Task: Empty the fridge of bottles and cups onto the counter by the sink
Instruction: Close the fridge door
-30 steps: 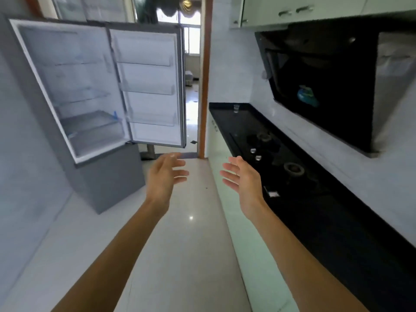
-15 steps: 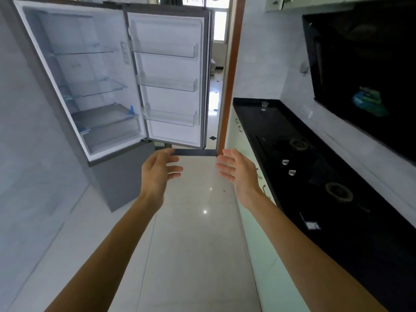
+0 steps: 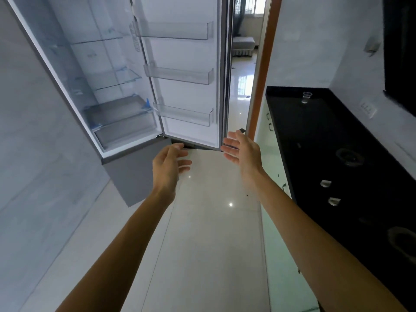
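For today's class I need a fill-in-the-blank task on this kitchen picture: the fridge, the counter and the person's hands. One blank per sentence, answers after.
1. The fridge door stands ____.
2. On the inside of that door, ____ clear bins are in view.
3. The clear plastic cup stands on the black ____, beyond the gas hob.
4. The left hand and the right hand hold ____.

Missing words: open; three; counter; nothing.

Bright daylight comes from the far window [image 3: 249,7]; it glares off the glossy floor [image 3: 202,244], with a small hot spot mid-scene; the right counter [image 3: 315,143] reads dark; wide-angle bending tilts the left fridge [image 3: 108,64]; edges slightly soft.
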